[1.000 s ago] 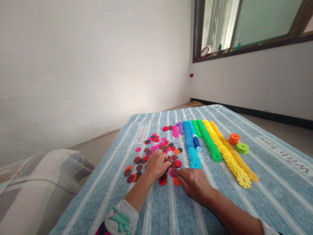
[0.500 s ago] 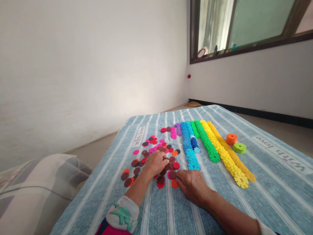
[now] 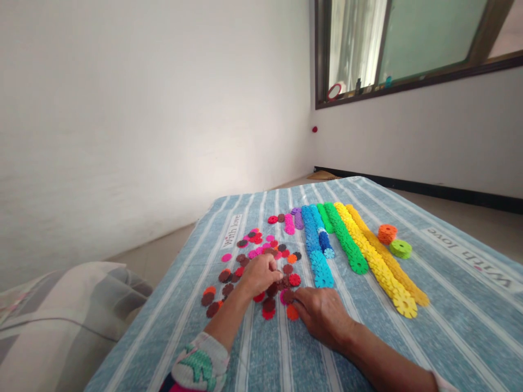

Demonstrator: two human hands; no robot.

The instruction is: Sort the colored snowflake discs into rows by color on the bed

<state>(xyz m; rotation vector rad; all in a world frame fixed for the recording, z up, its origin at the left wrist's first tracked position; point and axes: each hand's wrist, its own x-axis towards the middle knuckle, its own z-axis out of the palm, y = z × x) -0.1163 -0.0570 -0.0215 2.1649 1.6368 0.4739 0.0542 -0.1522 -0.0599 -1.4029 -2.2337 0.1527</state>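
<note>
Loose snowflake discs (image 3: 268,305) in brown, red, pink, orange and black lie scattered on the striped cloth. Over the middle of this pile is my left hand (image 3: 260,275), its fingers closed and pressed down among brown discs; what they hold, if anything, is hidden. My right hand (image 3: 322,307) rests at the pile's right edge. Its thumb and forefinger pinch the rim of a brown snowflake disc (image 3: 288,296), which overlaps a pink one. Just below that, an orange disc (image 3: 292,312) lies by the right fingertips.
Overlapping rows of blue discs (image 3: 311,234), green discs (image 3: 343,242) and yellow discs (image 3: 373,261) run along the right. Beyond them stand an orange stack (image 3: 387,233) and a lime stack (image 3: 400,249). Short pink (image 3: 289,223) and purple rows lie farther back. Bedding (image 3: 73,321) is at left.
The camera view has shifted slightly. My left hand has moved a little among the brown discs, while my right hand stays at the same brown disc.
</note>
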